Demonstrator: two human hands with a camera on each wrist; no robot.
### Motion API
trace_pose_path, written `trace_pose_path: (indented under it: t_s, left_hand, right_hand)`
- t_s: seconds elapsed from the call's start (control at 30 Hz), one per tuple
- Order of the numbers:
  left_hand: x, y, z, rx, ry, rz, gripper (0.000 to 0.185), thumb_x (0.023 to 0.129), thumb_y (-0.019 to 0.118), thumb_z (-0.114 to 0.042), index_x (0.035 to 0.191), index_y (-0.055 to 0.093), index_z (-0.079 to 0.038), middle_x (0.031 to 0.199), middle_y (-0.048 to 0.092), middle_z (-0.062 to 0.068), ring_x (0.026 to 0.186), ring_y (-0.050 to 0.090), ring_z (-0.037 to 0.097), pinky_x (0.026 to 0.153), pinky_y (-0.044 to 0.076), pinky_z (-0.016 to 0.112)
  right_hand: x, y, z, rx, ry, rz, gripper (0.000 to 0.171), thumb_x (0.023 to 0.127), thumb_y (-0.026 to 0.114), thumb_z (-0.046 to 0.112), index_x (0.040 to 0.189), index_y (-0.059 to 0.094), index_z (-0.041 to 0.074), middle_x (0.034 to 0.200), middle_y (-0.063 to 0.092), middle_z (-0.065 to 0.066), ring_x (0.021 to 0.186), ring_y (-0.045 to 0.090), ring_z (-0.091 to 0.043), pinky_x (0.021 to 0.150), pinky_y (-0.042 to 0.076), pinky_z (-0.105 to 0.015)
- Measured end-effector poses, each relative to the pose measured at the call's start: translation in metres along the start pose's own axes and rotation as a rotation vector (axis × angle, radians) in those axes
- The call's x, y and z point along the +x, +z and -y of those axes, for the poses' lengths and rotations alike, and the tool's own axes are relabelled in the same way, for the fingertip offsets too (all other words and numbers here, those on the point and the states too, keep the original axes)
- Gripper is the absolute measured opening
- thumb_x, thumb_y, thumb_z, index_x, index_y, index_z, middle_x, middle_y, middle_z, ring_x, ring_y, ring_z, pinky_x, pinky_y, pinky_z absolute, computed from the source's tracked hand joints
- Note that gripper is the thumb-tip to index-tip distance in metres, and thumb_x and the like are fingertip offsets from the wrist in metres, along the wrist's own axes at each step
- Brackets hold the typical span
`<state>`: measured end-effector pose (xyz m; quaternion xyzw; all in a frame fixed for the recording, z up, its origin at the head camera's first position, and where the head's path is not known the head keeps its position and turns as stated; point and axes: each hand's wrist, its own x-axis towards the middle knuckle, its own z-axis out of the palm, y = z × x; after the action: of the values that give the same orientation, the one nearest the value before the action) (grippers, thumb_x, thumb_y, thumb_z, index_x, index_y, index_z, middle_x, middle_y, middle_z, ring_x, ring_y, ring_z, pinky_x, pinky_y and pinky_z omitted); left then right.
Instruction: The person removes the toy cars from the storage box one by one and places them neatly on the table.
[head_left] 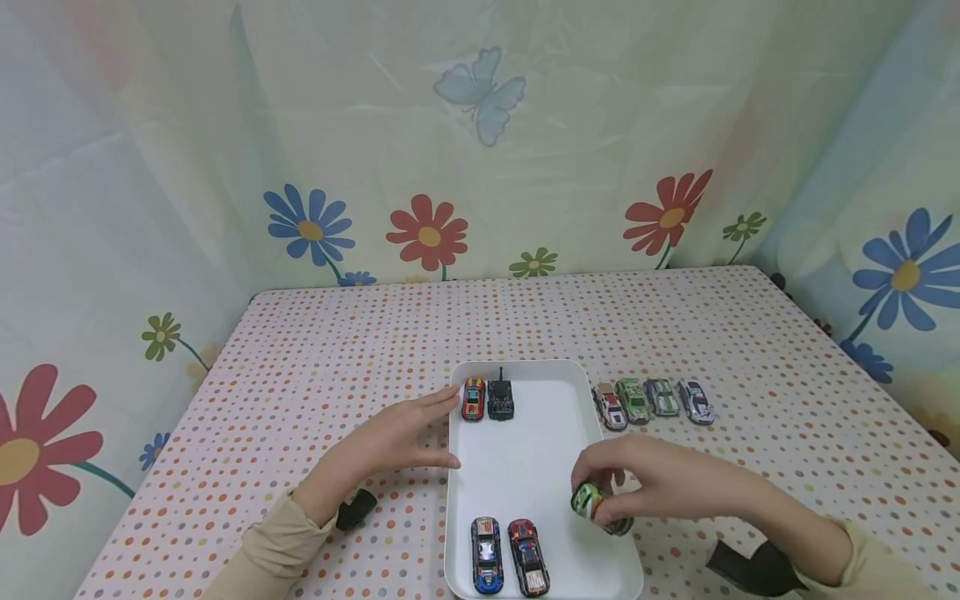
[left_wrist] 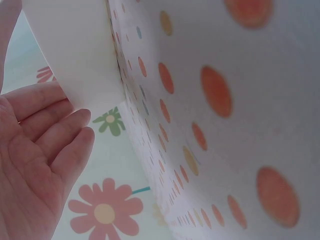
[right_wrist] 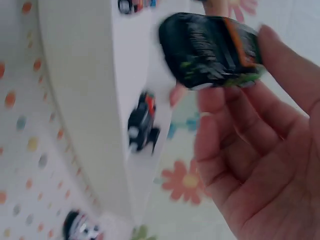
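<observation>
Toy car (head_left: 586, 500) over a white tray (head_left: 525, 458).
Head: right hand (head_left: 656, 479) pinches the toy car above the tray's right side. Left wrist: left hand (left_wrist: 37, 150), fingers loosely extended, touches the tray. Right wrist: thumb and fingertips grip the car.

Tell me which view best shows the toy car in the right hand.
The right wrist view: there the toy car appears large, its dark body and orange stripe mostly uncovered by the right hand, though slightly blurred. The head view shows it small and partly hidden by that hand; the left wrist view doesn't show it.
</observation>
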<state>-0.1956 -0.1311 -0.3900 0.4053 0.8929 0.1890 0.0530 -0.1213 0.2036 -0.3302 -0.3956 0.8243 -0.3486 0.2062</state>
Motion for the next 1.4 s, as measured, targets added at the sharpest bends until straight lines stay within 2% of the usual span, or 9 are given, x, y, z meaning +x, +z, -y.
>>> trace_pose_path:
  t_s: [0.07, 0.23, 0.37, 0.47, 0.63, 0.77, 0.97, 1.13, 1.4]
  left_hand:
    - [0.000, 0.000, 0.000, 0.001, 0.000, -0.001, 0.090, 0.078, 0.059, -0.062, 0.142, 0.038, -0.002, 0.149, 0.028, 0.009, 0.132, 0.031, 0.024, 0.104, 0.032, 0.037]
    - [0.000, 0.000, 0.000, -0.002, -0.004, 0.003, 0.091, 0.078, 0.059, -0.063, 0.142, 0.038, -0.002, 0.149, 0.027, 0.008, 0.133, 0.030, 0.023, 0.104, 0.032, 0.037]
    - [0.000, 0.000, -0.001, -0.005, -0.002, 0.005, 0.091, 0.078, 0.058, -0.063, 0.142, 0.037, -0.002, 0.150, 0.027, 0.008, 0.133, 0.030, 0.023, 0.104, 0.032, 0.037]
    - [0.000, 0.000, 0.000, -0.003, -0.001, 0.004, 0.091, 0.078, 0.057, -0.063, 0.142, 0.038, -0.002, 0.150, 0.027, 0.008, 0.133, 0.030, 0.023, 0.104, 0.032, 0.037]
    - [0.000, -0.001, 0.000, -0.005, 0.000, -0.003, 0.091, 0.078, 0.058, -0.063, 0.142, 0.038, -0.002, 0.149, 0.028, 0.009, 0.133, 0.030, 0.023, 0.104, 0.032, 0.037]
    - [0.001, -0.001, 0.000, -0.006, 0.002, -0.008, 0.091, 0.078, 0.058, -0.064, 0.142, 0.038, -0.001, 0.149, 0.028, 0.009, 0.133, 0.030, 0.023, 0.104, 0.032, 0.036]
    - [0.001, 0.001, 0.001, -0.002, 0.008, -0.014, 0.091, 0.078, 0.058, -0.064, 0.142, 0.039, -0.002, 0.149, 0.028, 0.009, 0.132, 0.031, 0.023, 0.103, 0.033, 0.037]
    - [0.001, 0.001, 0.001, -0.002, 0.012, -0.011, 0.090, 0.079, 0.057, -0.063, 0.142, 0.038, -0.002, 0.149, 0.028, 0.009, 0.132, 0.031, 0.024, 0.103, 0.033, 0.037]
    - [0.000, 0.001, 0.000, -0.004, 0.010, -0.012, 0.090, 0.079, 0.059, -0.061, 0.141, 0.038, -0.001, 0.149, 0.028, 0.010, 0.132, 0.031, 0.023, 0.103, 0.034, 0.037]
  right_hand:
    - [-0.004, -0.009, -0.009, 0.051, 0.056, -0.082, 0.025, 0.087, 0.066, 0.029, 0.107, 0.063, 0.014, 0.093, 0.061, 0.009, 0.080, 0.059, -0.009, 0.066, 0.052, -0.028]
    - [-0.012, -0.023, -0.038, 0.159, 0.266, -0.335, 0.033, 0.090, 0.065, 0.021, 0.114, 0.057, 0.000, 0.099, 0.061, -0.007, 0.084, 0.060, -0.019, 0.069, 0.053, -0.034]
    - [-0.016, -0.026, -0.057, 0.195, 0.379, -0.465, 0.040, 0.092, 0.062, 0.022, 0.120, 0.053, -0.006, 0.098, 0.060, -0.010, 0.079, 0.057, -0.022, 0.067, 0.051, -0.038]
    - [-0.019, -0.024, -0.067, 0.209, 0.447, -0.478, 0.047, 0.092, 0.061, 0.026, 0.124, 0.050, -0.007, 0.098, 0.061, -0.010, 0.076, 0.056, -0.022, 0.066, 0.050, -0.038]
    - [-0.023, -0.015, -0.078, 0.240, 0.513, -0.447, 0.050, 0.091, 0.062, 0.029, 0.124, 0.049, -0.006, 0.101, 0.061, -0.010, 0.081, 0.056, -0.023, 0.069, 0.048, -0.037]
    - [-0.021, -0.006, -0.083, 0.239, 0.514, -0.438, 0.048, 0.090, 0.064, 0.028, 0.121, 0.051, -0.006, 0.096, 0.062, -0.009, 0.082, 0.058, -0.022, 0.068, 0.050, -0.036]
    - [-0.017, 0.003, -0.086, 0.202, 0.501, -0.439, 0.044, 0.088, 0.066, 0.028, 0.115, 0.053, -0.005, 0.082, 0.060, -0.006, 0.067, 0.055, -0.022, 0.055, 0.049, -0.031]
    - [-0.015, 0.007, -0.086, 0.117, 0.484, -0.445, 0.040, 0.089, 0.065, 0.028, 0.112, 0.056, -0.004, 0.078, 0.060, -0.002, 0.066, 0.056, -0.020, 0.054, 0.049, -0.029]
    - [-0.015, 0.007, -0.086, -0.173, 0.459, -0.427, 0.036, 0.086, 0.066, 0.035, 0.101, 0.063, 0.003, 0.075, 0.060, 0.006, 0.065, 0.056, -0.010, 0.054, 0.049, -0.026]
